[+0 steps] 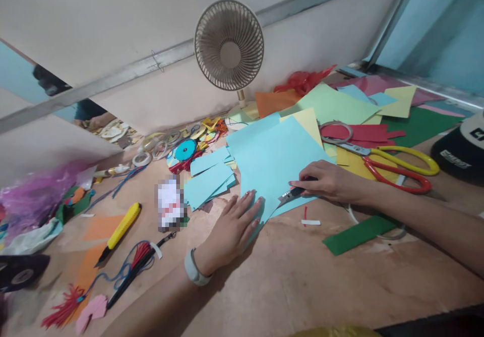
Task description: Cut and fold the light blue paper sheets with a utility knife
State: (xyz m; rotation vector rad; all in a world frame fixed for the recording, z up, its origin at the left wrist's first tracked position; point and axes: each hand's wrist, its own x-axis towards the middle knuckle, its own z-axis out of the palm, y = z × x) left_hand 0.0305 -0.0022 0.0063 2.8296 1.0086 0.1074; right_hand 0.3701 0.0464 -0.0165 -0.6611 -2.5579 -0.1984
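Observation:
A large light blue sheet of paper lies on the table in front of me. My left hand rests flat on its near left edge, fingers stretched out, with a pale band on the wrist. In my right hand is a utility knife with a dark handle. Its blade points down and left and meets the paper near the lower edge, where a slit or fold line runs; which of these, I cannot tell. Smaller light blue paper pieces are stacked just left of the sheet.
Scissors with yellow and red handles lie right, near a green strip and a dark cap. A yellow cutter and a red tassel lie left. Behind stands a small fan. A person's hand shows beyond the partition.

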